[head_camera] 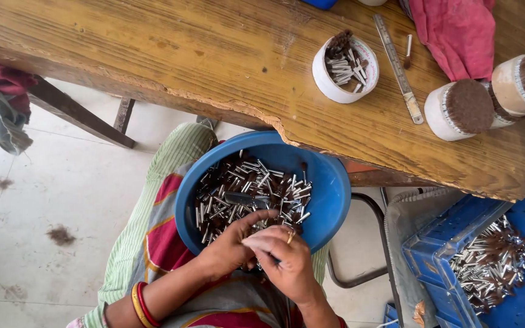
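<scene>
A round blue bowl (329, 188) rests on my lap, filled with several small pieces with silver metal ends and brown tufts (250, 191). My left hand (232, 246) lies at the bowl's near rim, its fingers curled in among the pieces. My right hand (287, 261) sits beside it, touching it, with a ring on one finger and fingers pinched; what they hold is hidden. Red and yellow bangles (143, 304) circle my left wrist.
A worn wooden table (183, 54) carries a white cup of the same pieces (343, 70), a metal ruler (399, 67), bundles of brown bristles (466, 109), and a pink cloth (457, 33). A blue crate (451, 243) with more pieces stands at right. Tiled floor lies at left.
</scene>
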